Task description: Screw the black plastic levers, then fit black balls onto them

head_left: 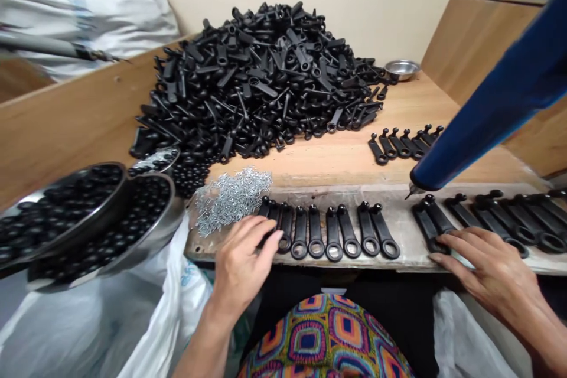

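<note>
My left hand (241,266) sits at the near bench edge, its curled fingertips over the left end of a row of black ring-ended levers (336,233). Its thumb is hidden, and I cannot tell whether it grips a lever. My right hand (487,266) lies spread on the end of a second row of black levers (500,218), with nothing visibly held. A loose heap of silver screws (230,201) lies left of the first row. A large pile of black levers (248,82) rises behind.
A blue electric screwdriver (487,100) hangs at the right, its bit just above the bench. Steel bowls of black knobs (150,230) stand at the left. Several levers (398,144) lie on the wooden bench (398,112). A small steel dish (401,69) sits behind; a person in white (80,12) stands at the top left.
</note>
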The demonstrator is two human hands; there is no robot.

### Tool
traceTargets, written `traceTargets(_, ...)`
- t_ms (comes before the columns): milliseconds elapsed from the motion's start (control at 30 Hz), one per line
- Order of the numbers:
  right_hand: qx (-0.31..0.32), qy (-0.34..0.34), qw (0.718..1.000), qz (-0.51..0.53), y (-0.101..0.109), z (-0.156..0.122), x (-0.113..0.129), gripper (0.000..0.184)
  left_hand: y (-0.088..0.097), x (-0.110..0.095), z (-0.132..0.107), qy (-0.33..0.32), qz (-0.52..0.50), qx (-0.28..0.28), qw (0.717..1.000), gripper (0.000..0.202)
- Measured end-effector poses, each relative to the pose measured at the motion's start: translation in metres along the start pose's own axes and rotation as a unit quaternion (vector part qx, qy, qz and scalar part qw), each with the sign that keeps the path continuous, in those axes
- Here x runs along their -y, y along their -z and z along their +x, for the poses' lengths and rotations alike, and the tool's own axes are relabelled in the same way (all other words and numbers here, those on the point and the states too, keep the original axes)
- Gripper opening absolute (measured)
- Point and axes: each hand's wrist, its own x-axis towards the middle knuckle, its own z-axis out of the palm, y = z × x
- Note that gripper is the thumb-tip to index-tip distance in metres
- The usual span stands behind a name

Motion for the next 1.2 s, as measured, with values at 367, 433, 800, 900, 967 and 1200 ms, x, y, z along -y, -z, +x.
traceTargets(367, 0.024, -0.121, 0.986, 0.115, 0.000, 0.011, 0.016, 0.028, -0.018, 0.059, -0.044, 0.095, 0.087, 0.077, 0.989, 0.045)
traceTargets(433, 0.027, -0.131, 0.981, 0.140, -0.001, 0.016, 0.020, 0.025, -0.019, 0.062, -0.042, 0.093, 0.086, 0.076, 0.989, 0.045)
traceTargets(800, 0.026, -0.071, 0.977, 0.197, -0.008, 0.028, 0.024, 0.019, -0.013, 0.058, -0.039, 0.066, 0.106, 0.104, 0.987, 0.045)
traceTargets(900, 0.023, -0.057, 0.978, 0.198, -0.008, 0.025, 0.021, 0.018, 0.000, 0.057, -0.029, 0.043, 0.155, 0.131, 0.978, 0.043)
traceTargets(967, 0.020, -0.046, 0.980, 0.190, -0.007, 0.022, 0.020, 0.017, 0.012, 0.046, -0.015, 0.017, 0.189, 0.110, 0.976, 0.040)
traceTargets(1200, -0.076, -0.064, 0.981, 0.165, -0.011, 0.016, 0.019, 0.018, 0.003, -0.063, 0.055, -0.248, 0.059, 0.262, 0.931, 0.022)
